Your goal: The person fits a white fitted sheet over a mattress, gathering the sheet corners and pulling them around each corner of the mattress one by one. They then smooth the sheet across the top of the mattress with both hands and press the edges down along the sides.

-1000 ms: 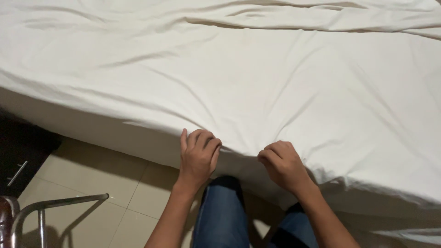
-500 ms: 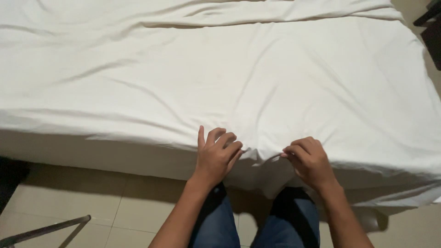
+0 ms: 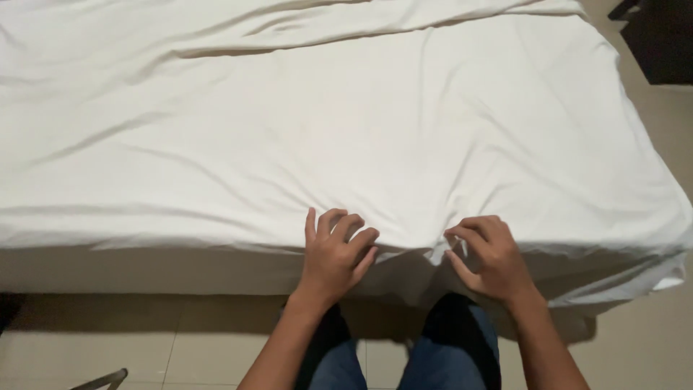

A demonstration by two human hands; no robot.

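One white sheet [image 3: 346, 130] noted, spread over one bed [image 3: 144, 271]. Long axis running left to right across the view; near edge draped over the side of the bed, facing the person. Far right corner [image 3: 668, 271] hanging down toward the floor. Creases fanning out from the near edge toward the far side.

Left to right along the near edge: a shallow fold running level at far left. Then one left hand [image 3: 333, 256], fingers curled and pressed into the fabric at the edge, thumb tucked below; cloth bunched under the fingertips, apparently gripped. Then a puckered ridge of sheet between the two hands. Then one right hand [image 3: 487, 256], fingers bent into a loose claw, pinching a small fold of the sheet at the edge. Both hands near each other, not touching.

Below: two knees in blue jeans [image 3: 404, 354] just beside the bed side. Pale tiled floor [image 3: 130, 339] at bottom left, one thin metal piece [image 3: 101, 379] at the lower edge. One dark piece of furniture [image 3: 660, 36] at top right.

Compared with half a second ago: both hands on the same stretch of edge, same curled grip; view shifted, more of the right corner now showing; metal frame mostly out of view.
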